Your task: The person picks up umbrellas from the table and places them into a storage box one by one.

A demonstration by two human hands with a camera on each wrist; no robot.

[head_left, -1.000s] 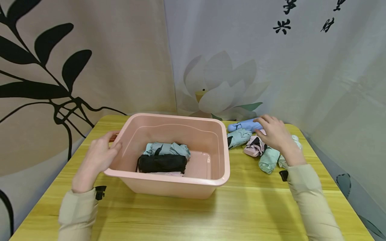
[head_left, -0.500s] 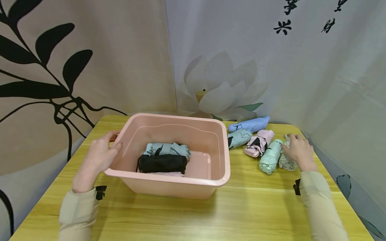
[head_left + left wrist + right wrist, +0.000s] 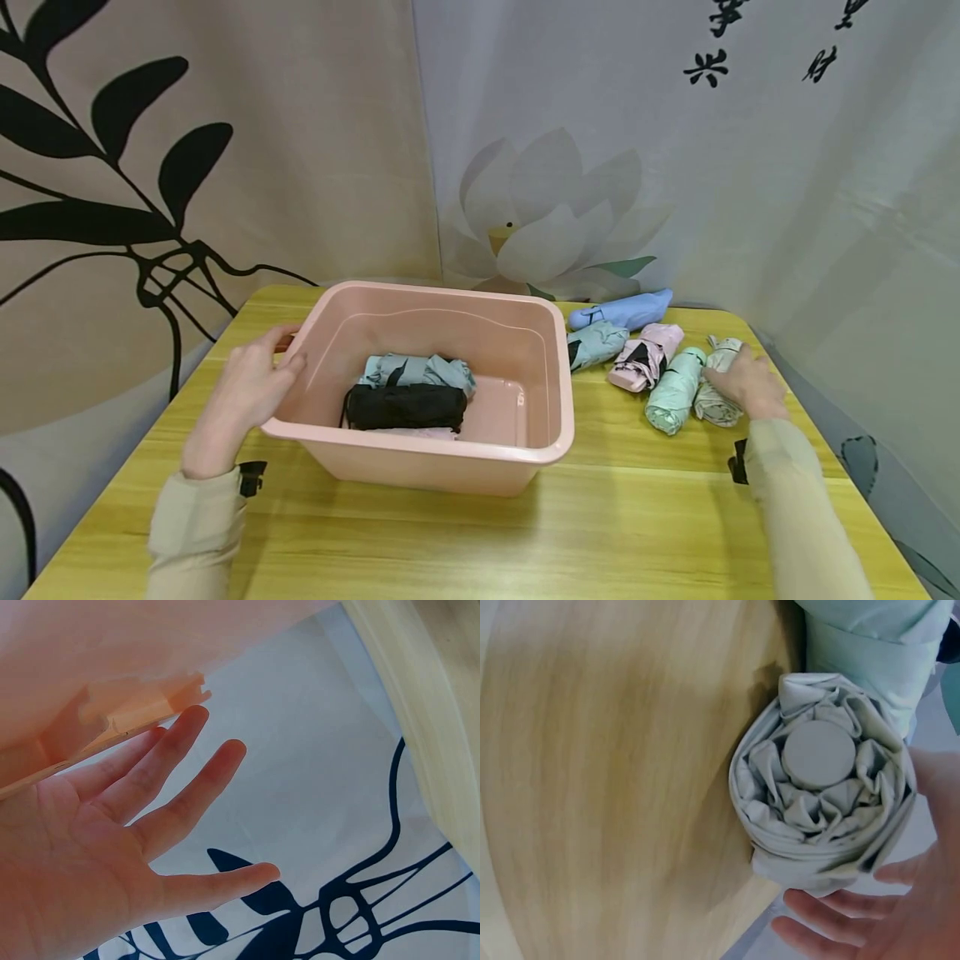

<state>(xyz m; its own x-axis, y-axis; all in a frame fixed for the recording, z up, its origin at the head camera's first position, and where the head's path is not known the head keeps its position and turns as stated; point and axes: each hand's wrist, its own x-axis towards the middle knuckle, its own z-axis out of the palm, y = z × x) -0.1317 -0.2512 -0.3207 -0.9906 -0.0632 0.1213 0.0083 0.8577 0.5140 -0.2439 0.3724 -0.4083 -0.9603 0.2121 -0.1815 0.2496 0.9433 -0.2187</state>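
Grey umbrella (image 3: 821,810), rightmost on the tabletop (image 3: 607,525)! The right hand (image 3: 750,386) has swung across and grasps it, apparently settling this pick; left hand (image 3: 257,379), fingers loosely extended, stays at the pink tub (image 3: 420,463).

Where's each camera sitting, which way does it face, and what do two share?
Head: head-worn, facing forward and down at the table and tub; both sleeves, left grip and right grip show.
Left wrist: worn there, facing the tub's side and cloth; the left grip's palm shows.
Right wrist: worn there, facing the end of the grey umbrella; part of the right grip shows.
Shared: head and right wrist both show the grey umbrella beside the green umbrella.
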